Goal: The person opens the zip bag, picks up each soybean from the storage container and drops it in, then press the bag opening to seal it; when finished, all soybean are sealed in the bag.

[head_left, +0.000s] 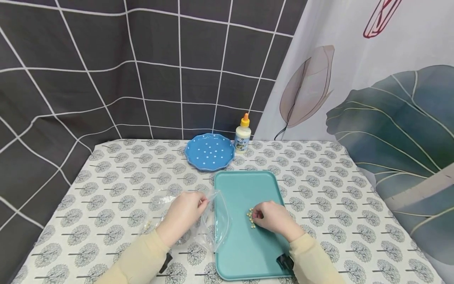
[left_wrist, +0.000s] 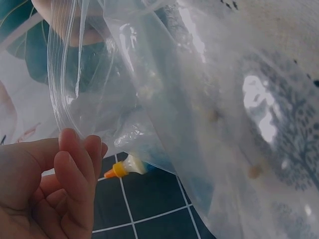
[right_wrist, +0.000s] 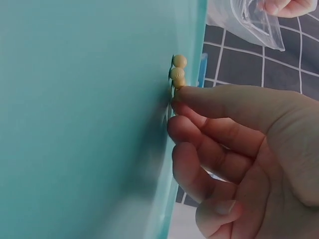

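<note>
My left hand (head_left: pixel 185 211) pinches the rim of a clear zip bag (head_left: pixel 220 232) between thumb and fingers. The mouth of the bag hangs open over the left edge of a teal tray (head_left: pixel 244 185). A few soybeans (left_wrist: pixel 254 172) show through the plastic in the left wrist view. On the tray lies a small cluster of soybeans (head_left: pixel 249 215). My right hand (head_left: pixel 274 217) is at that cluster, thumb and index fingertips pinching a soybean (right_wrist: pixel 177 93) low over the tray. Several more soybeans (right_wrist: pixel 178 69) sit just beyond those fingertips.
A blue polka-dot plate (head_left: pixel 209 152) with a scalloped rim stands behind the tray. Beside it is a small glue bottle (head_left: pixel 242 136) with an orange and yellow cap. A tree-print cloth (head_left: pixel 312 189) covers the table, and a dark grid curtain (head_left: pixel 159 71) hangs at the back.
</note>
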The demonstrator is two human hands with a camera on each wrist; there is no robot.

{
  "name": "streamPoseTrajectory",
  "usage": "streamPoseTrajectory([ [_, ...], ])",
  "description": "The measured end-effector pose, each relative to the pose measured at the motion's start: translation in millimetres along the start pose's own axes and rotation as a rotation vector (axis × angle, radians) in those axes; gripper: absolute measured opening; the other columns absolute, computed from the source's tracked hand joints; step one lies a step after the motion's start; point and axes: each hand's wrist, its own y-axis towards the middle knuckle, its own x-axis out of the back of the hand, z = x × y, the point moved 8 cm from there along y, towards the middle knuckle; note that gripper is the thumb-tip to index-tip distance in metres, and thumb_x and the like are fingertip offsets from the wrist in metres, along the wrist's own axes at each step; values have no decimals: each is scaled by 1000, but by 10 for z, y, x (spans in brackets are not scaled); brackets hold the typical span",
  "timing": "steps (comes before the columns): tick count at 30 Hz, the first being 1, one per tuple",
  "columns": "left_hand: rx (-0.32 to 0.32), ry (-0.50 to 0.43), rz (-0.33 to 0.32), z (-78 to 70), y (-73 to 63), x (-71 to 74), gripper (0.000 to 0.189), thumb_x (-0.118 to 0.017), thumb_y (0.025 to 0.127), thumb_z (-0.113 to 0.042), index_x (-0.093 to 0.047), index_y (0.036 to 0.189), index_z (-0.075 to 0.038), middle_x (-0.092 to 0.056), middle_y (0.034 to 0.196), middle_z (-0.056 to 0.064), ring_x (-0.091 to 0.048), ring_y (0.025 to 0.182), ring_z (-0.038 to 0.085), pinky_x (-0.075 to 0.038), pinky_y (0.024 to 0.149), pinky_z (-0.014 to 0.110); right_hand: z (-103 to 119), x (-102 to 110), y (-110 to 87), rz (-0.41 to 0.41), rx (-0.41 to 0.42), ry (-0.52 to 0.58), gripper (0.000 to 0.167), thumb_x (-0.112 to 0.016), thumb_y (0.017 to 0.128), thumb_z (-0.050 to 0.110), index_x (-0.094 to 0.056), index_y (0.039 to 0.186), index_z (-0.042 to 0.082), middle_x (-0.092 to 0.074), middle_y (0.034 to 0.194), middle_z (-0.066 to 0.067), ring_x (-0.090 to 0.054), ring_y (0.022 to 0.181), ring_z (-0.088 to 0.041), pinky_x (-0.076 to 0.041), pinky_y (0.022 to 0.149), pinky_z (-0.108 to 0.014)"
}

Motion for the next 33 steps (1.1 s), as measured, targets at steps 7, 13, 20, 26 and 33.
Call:
streamPoseTrajectory([
  [7,16,-17,9,5,-3,-6,12,-62,90,-14,-66,79,-10,-51,57,-8,-44,49,5,-40,45,17,58,62,10,-26,18,25,16,-72,79,16,-63,68,22,-49,58,16,-42,52,0,-39,50,-18],
  [13,23,-34,8,21,-5,-24,12,-62,90,-15,-67,81,-10,-52,58,-8,-44,48,5,-41,43,16,181,121,28,-56,54,63,10,-72,80,17,-66,74,22,-53,62,17,-45,53,2,-41,52,-17],
  [20,27,-33,19,11,-10,-26,12,-62,90,-15,-66,80,-10,-52,58,-9,-45,49,5,-42,45,16,387,119,76,-67,110,159,5,-72,82,19,-68,83,15,-55,65,17,-45,53,3,-42,51,-17],
  [26,25,-21,18,2,-11,-14,11,-63,89,-14,-66,80,-10,-53,59,-7,-46,50,5,-42,46,15,556,107,104,-88,191,202,6,-71,83,19,-68,83,14,-55,67,15,-44,56,3,-42,51,-16],
  [33,7,-11,7,-11,-7,-18,11,-63,89,-14,-66,80,-10,-55,60,-6,-46,49,4,-41,45,15,643,68,122,-74,251,221,5,-70,84,19,-69,86,14,-56,67,13,-44,57,4,-42,53,-15],
])
